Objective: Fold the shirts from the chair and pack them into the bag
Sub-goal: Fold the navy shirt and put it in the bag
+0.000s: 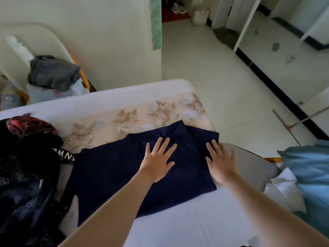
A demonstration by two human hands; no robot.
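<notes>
Navy shirt (115,175) spread on bed (178,221), left hand (158,162), right hand (221,164) flat and open on it

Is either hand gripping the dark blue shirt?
No, the left hand and the right hand both lie flat on the dark blue shirt with fingers straight and spread.

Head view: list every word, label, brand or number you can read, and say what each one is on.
"NWN": white capitals on the black strap left of the navy shirt; they are turned and partly hidden, so the reading is uncertain.
Red print on the pale package under the grey garment: too blurred to read.
Navy shirt: no print shows.
</notes>
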